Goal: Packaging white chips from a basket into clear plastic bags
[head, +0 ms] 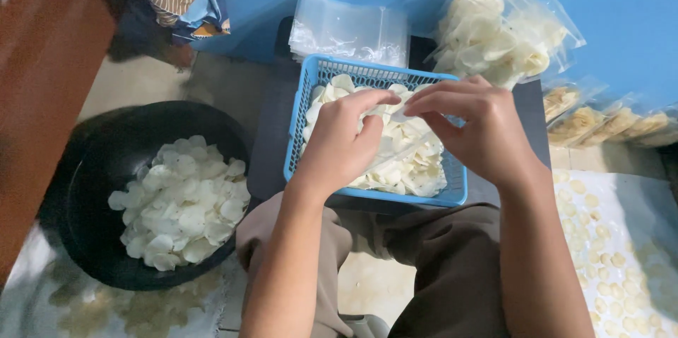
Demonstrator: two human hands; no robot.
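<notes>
From the head camera we see our left hand (344, 141) and right hand (474, 126) meeting over a blue basket (305, 122) of pale chips (417, 168). Both hands are closed in a pinch on the mouth of a clear bag (402, 141), thumbs and forefingers pressing its top edge. The bag hangs between the hands, its long axis running down and slightly left from the fingertips toward the basket's near side; it looks partly filled with chips, though the clear film makes its outline hard to follow. The pinched edge runs left to right, shared about evenly, so neither hand is clearly nearer.

Counting: one basket and one black bowl (92, 168) of chips to our left, well apart from the hands. One stack of empty bags (349, 27) lies just beyond the basket. To the right we count one large filled bag (494, 34) and a row of smaller filled packs (607, 125), about four, their edges too blurred to be sure. Loose chips lie spread on a sheet (635, 211) at right.
</notes>
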